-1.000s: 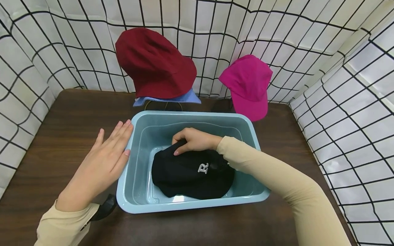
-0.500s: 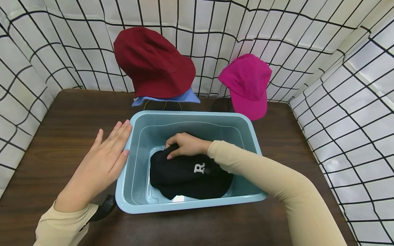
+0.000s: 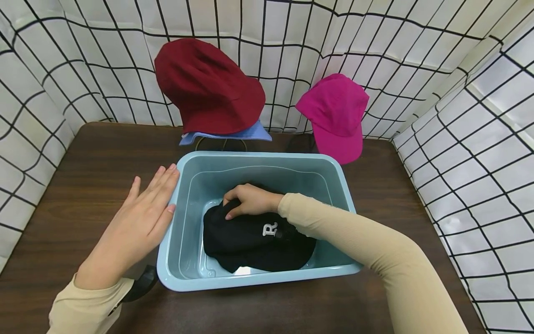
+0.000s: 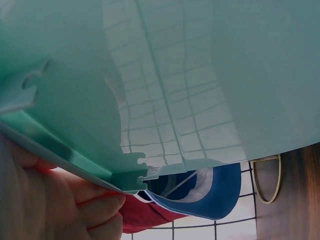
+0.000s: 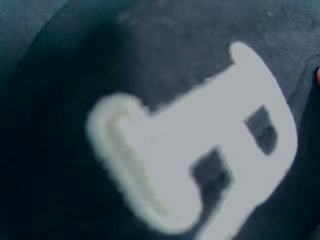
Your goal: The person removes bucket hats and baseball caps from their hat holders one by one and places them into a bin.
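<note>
A black cap (image 3: 246,246) with a white letter R on it lies inside the light blue plastic basin (image 3: 258,280). My right hand (image 3: 254,200) reaches into the basin and pinches the cap's upper edge between thumb and fingers. Close up in the right wrist view, the white R (image 5: 215,135) fills much of the dark cloth. My left hand (image 3: 142,213) lies with straight fingers along the basin's left rim. From below, the left wrist view has the left fingers (image 4: 97,210) at the underside of the rim.
Behind the basin, a dark red hat (image 3: 208,88) sits over a light blue brim (image 3: 246,133) on a wire stand (image 3: 221,144). A magenta cap (image 3: 335,111) is at the back right. Black wire grid panels with white backing surround the brown wooden table (image 3: 112,153).
The right hand has moved a little left and toward the front, still pinching the black cap, whose upper edge shifted with it. The left hand has stayed at the rim.
</note>
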{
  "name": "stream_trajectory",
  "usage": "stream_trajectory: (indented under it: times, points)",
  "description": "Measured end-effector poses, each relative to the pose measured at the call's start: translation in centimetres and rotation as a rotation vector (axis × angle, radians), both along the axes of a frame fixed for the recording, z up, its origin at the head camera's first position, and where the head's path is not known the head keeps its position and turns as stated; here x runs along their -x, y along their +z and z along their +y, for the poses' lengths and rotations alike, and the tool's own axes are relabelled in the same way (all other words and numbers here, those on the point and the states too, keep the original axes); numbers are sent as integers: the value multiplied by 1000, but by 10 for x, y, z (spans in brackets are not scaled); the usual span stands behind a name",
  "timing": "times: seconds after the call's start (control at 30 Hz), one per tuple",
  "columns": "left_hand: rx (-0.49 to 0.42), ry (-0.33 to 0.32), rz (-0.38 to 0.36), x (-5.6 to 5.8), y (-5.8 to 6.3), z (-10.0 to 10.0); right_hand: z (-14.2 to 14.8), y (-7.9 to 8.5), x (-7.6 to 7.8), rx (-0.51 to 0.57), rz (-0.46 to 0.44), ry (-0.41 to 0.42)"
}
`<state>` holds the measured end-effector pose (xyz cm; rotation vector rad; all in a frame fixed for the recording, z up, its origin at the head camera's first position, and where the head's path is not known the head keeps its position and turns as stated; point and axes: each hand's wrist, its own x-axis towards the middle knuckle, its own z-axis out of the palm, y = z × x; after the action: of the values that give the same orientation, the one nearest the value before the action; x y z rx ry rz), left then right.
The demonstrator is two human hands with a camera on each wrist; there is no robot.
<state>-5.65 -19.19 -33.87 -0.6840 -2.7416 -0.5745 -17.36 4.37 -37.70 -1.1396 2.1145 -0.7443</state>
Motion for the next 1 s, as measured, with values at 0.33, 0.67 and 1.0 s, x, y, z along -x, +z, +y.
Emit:
stream_trajectory:
  times: [0.33,0.67,1.0]
  points:
    - [6,-1,-10,-1,1,-1,-1,7,1,-23,-7,-11]
    - [12,3,-9,-1,1,0,1,25,3,-36,59,49]
    - [11,4,-13,-3,1,-1,1,33,4,-10,70,59]
